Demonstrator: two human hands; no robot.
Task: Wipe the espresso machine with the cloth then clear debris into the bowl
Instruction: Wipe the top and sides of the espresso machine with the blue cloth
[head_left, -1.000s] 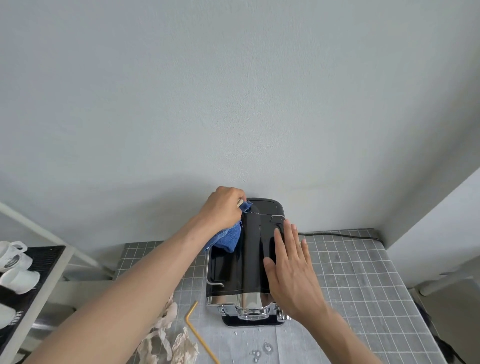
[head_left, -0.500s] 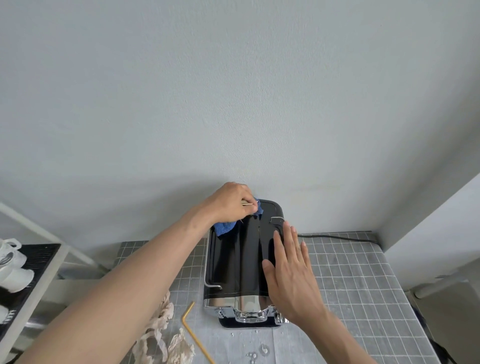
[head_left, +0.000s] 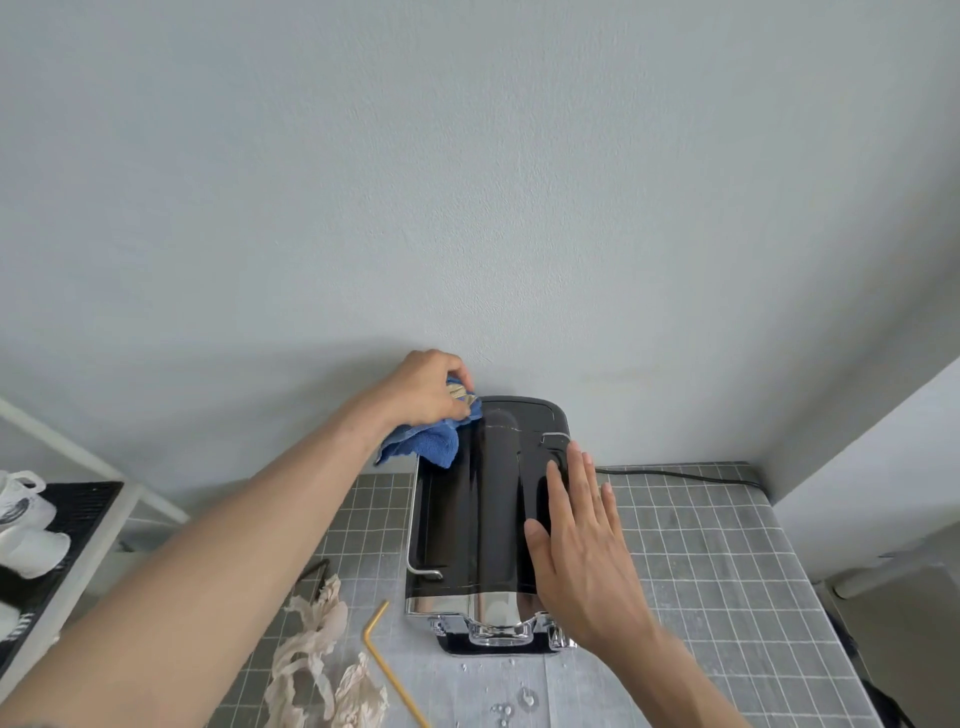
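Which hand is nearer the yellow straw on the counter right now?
Right. The right hand lies flat on the espresso machine's near right side, just up-right of the straw. The left hand grips the blue cloth at the machine's far left corner.

espresso machine (head_left: 483, 499): the top is glossy black, smooth like plastic, and it mirrors light; the front edge is polished chrome metal.
cloth (head_left: 426, 441): blue fabric with a soft, fuzzy terry surface, matt, at the far left corner of the espresso machine.
rail (head_left: 414, 519): thin shiny metal rod on the left side of the espresso machine.
mat (head_left: 701, 561): grey, matt, with a printed grid, under the espresso machine.
crumpled paper (head_left: 311, 660): beige, wrinkled, matt, left of the espresso machine.
straw (head_left: 387, 660): yellow, smooth.
wall (head_left: 467, 182): pale grey, matt, slightly rough.
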